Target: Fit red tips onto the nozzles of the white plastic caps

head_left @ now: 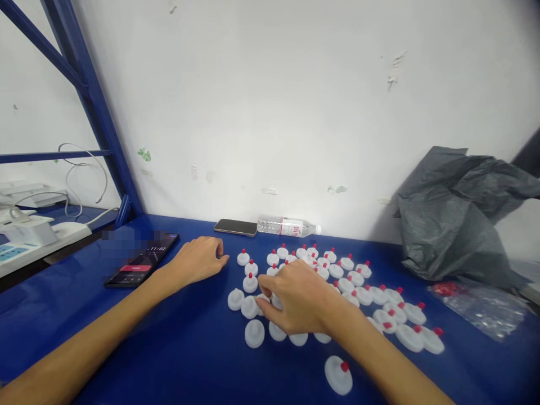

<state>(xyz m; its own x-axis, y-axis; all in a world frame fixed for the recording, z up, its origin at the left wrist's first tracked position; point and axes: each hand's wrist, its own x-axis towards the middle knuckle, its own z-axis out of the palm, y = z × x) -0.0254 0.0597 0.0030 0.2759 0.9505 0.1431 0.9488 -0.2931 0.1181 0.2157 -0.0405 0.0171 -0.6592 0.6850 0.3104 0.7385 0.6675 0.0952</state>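
My right hand (pixel 297 298) is curled over a spread of white round caps with nozzles, thumb and index finger bent. Its thumb tip is at the edge of a white cap (pixel 248 307) with no red tip. Whatever those fingers hold, if anything, is hidden. Left of the spread, my left hand (pixel 198 260) rests on the table with curled fingers, its inside out of sight. Many caps wear small red tips, such as the red-tipped cap (pixel 250 282) between my hands. Bare nozzles show on the nearer left ones, including a white cap (pixel 254 333). One red-tipped cap (pixel 337 376) lies tilted near my right forearm.
A phone with a lit screen (pixel 143 261) lies left on the blue table (pixel 189 349). At the wall are a dark phone (pixel 235 226) and a plastic bottle (pixel 289 226) on its side. Right stand a grey plastic bag (pixel 459 208) and a clear bag (pixel 485 306) with red pieces.
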